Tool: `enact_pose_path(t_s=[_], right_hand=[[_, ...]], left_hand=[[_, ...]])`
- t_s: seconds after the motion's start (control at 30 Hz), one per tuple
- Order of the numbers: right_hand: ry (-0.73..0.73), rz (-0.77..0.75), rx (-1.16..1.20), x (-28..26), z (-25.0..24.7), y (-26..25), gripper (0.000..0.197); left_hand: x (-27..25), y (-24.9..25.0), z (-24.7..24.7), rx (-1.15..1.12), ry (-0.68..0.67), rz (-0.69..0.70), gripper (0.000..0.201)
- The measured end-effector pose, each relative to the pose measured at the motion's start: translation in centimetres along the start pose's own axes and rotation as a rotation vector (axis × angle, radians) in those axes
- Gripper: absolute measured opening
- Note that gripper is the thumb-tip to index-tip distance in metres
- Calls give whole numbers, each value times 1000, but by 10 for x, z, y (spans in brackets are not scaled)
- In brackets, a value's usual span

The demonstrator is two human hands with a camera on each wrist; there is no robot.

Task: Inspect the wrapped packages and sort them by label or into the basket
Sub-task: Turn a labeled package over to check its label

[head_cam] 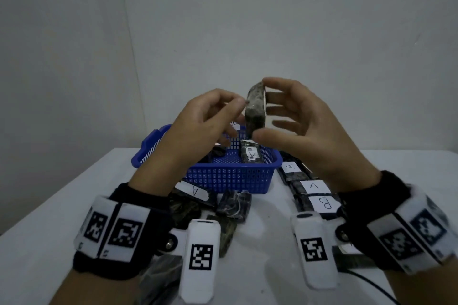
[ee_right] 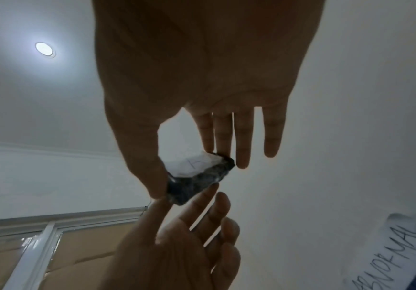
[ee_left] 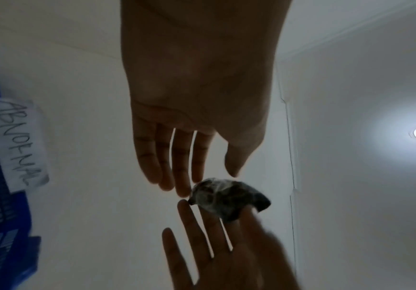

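Wrapped package (head_cam: 255, 109) pinched upright between right hand (head_cam: 307, 131) thumb and forefinger, left hand (head_cam: 203, 121) fingertips relaxed, touching its near side, above basket (head_cam: 223, 176).

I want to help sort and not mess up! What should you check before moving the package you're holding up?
1. Grip: ok. Right hand pinches the package top and bottom.
2. Label read: cannot tell. Its mark is too faint.
3. Left hand clear: not ok. Its fingertips are at the package.
4. Room in the basket: ok. Bare floor shows between the packages inside.
5. Basket tag: ok. It reads ABNORMAL.
6. Label row: ok. A, A, B lie right of the basket.
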State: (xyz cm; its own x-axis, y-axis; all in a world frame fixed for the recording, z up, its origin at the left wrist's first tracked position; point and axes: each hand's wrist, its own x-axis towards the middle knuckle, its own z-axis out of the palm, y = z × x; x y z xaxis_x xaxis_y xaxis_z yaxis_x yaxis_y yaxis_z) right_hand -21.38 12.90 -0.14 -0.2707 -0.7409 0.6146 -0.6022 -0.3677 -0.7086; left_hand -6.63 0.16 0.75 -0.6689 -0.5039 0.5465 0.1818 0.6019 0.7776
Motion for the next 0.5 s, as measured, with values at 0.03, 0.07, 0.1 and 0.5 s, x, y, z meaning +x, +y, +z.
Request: enact_pose_path(t_s=[0.03,0.07,0.1,0.5], right_hand=[[-2,-19,-46,0,-2,1,81],[-9,-35,-79,0,-3,2,86],[-21,-51,-101,0,-3,2,88],[-126,-13,-97,1,-16,1,84]], left_hand=[[-1,2,0,-68,-44,-46,35],[-2,4,0,-111,-77,-67,44],[-2,6,0,-135,-94,-68,47],[-1,1,6,-136,-39,-9,15]])
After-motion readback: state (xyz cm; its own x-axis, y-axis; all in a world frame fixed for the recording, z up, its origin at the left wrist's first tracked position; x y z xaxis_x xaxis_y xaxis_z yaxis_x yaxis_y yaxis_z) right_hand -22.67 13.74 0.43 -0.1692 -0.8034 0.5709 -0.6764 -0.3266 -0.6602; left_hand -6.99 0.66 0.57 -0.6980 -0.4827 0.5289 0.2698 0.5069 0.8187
